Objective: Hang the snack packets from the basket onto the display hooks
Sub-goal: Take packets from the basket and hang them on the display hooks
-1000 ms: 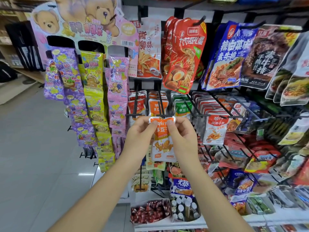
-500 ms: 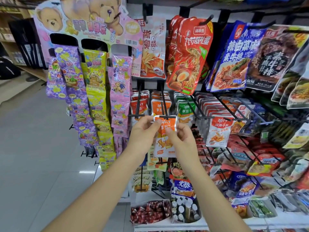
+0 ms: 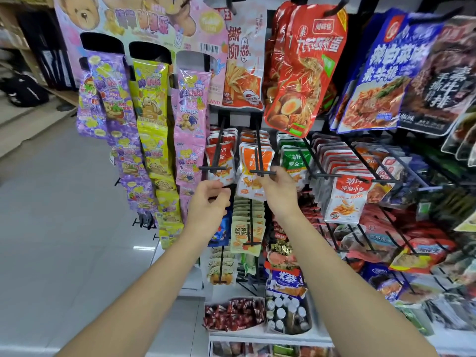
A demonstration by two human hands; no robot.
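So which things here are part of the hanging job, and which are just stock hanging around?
Part of the job:
- orange packet, on its hook
- right hand, at the hook's tip
- left hand, holding nothing
(The basket is not in view.)

Just there:
- bear candy strips
- red noodle bag
- green packets
- small bottles

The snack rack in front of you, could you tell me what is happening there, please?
A person is stocking snacks by hand. An orange snack packet hangs near the front end of the middle hook, ahead of matching packets. The right hand is at its right edge by the hook tip; whether the fingers pinch it is unclear. The left hand hovers just to the left, loosely curled, holding nothing.
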